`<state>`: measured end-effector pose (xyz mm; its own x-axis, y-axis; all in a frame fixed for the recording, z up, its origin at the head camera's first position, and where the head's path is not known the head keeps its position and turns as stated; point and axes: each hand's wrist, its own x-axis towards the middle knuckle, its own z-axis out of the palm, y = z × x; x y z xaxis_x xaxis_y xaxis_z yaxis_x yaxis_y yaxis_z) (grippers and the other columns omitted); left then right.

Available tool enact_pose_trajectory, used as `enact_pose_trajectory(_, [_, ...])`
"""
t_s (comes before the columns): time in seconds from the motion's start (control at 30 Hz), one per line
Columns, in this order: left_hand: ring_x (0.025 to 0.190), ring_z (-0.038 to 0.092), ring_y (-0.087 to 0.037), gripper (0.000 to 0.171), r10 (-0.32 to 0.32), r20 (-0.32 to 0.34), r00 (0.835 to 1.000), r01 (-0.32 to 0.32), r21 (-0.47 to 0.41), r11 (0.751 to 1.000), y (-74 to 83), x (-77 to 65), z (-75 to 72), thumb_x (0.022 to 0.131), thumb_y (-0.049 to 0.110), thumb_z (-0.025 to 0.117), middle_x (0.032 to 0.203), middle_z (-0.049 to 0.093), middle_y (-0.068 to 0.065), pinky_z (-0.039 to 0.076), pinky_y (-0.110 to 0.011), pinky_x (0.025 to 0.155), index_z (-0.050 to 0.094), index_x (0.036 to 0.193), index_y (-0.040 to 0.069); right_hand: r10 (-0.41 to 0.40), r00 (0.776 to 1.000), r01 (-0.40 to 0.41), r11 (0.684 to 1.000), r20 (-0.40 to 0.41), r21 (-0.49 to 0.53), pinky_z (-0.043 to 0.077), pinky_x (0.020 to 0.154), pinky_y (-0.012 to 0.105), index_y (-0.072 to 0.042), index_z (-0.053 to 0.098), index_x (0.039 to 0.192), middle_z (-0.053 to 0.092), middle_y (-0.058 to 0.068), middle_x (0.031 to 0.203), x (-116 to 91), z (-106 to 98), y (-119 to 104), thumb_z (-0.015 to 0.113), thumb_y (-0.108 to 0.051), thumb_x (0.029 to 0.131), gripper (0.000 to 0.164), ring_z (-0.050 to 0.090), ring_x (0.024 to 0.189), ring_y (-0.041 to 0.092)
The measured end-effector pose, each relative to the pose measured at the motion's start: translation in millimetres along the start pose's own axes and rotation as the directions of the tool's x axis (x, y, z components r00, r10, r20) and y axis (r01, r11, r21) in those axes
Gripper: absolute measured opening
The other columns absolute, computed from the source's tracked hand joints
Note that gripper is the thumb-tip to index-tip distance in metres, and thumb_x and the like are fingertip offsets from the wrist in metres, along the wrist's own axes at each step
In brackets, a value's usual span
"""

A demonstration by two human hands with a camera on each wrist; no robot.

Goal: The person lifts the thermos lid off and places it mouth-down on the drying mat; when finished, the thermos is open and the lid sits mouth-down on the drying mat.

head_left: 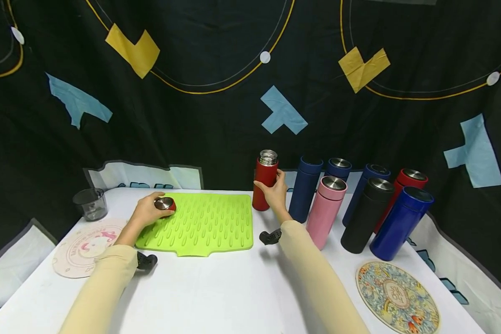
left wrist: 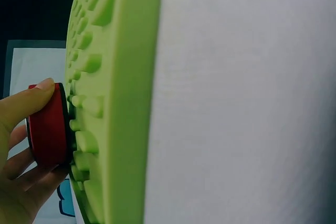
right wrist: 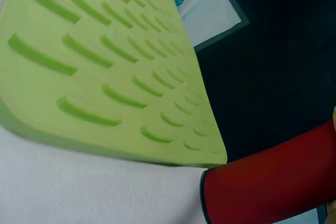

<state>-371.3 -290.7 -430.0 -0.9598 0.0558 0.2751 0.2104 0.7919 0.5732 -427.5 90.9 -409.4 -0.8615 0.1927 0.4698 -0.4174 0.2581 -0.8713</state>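
My left hand pinches a red bottle lid with a silver top between thumb and fingers. In the left wrist view the lid sits right at the ridges of the green drying mat, near the mat's left end in the head view. My right hand grips a red vacuum flask that stands upright just beyond the mat's right edge, its steel mouth uncovered. The right wrist view shows the flask's lower body beside the mat's corner, with only bits of the fingers at the frame edge.
Several capped flasks stand at the right, including a pink one, a black one and a blue one. A patterned round mat lies in front of them. At the left are a clear cup and a pale round mat.
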Motion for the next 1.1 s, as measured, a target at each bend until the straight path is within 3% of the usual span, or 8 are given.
enact_pose_trajectory(0.4, [0.112,0.05,-0.052,0.078,-0.03,0.044,0.999,0.029,0.005,1.0,-2.1,2.1,1.0,0.075,0.017,0.082,0.124,0.049,-0.041,0.042,-0.059,0.094,0.041,0.132,-0.016,0.046,0.998,-0.043,0.996,0.04,-0.072,0.044,0.101,0.044,-0.003,0.036,0.141,0.052,0.016,0.138,2,-4,-1,0.077,-0.018,0.083,0.072,0.054,0.121,0.029])
enact_pose_trajectory(0.6, [0.113,0.049,-0.052,0.076,-0.022,0.015,1.0,0.021,0.001,1.0,-6.7,4.1,5.8,0.077,0.017,0.082,0.124,0.048,-0.041,0.042,-0.058,0.095,0.042,0.132,-0.016,0.041,0.997,-0.033,0.993,0.063,-0.115,0.043,0.103,0.043,0.0,0.037,0.141,0.05,0.017,0.14,-1,-5,1,0.076,-0.017,0.085,0.071,0.051,0.125,0.03])
enact_pose_trajectory(0.87, [0.114,0.046,-0.054,0.082,-0.01,0.055,0.998,0.01,0.017,1.0,1.0,-2.9,0.0,0.077,0.02,0.082,0.125,0.045,-0.043,0.041,-0.061,0.094,0.036,0.134,-0.018,0.053,0.998,-0.052,0.997,0.023,-0.059,0.035,0.109,0.041,0.0,0.036,0.143,0.044,0.016,0.145,-13,-8,-7,0.077,-0.018,0.084,0.074,0.042,0.133,0.028])
enact_pose_trajectory(1.1, [0.115,0.045,-0.055,0.08,0.025,0.024,0.999,-0.025,-0.003,1.0,10.8,-17.3,-11.8,0.078,0.02,0.081,0.13,0.043,-0.04,0.042,-0.063,0.091,0.038,0.137,-0.013,0.017,1.0,-0.017,1.0,-0.01,0.026,0.032,0.11,0.036,0.0,0.038,0.143,0.041,0.017,0.147,-23,-19,-22,0.077,-0.019,0.084,0.073,0.039,0.135,0.028])
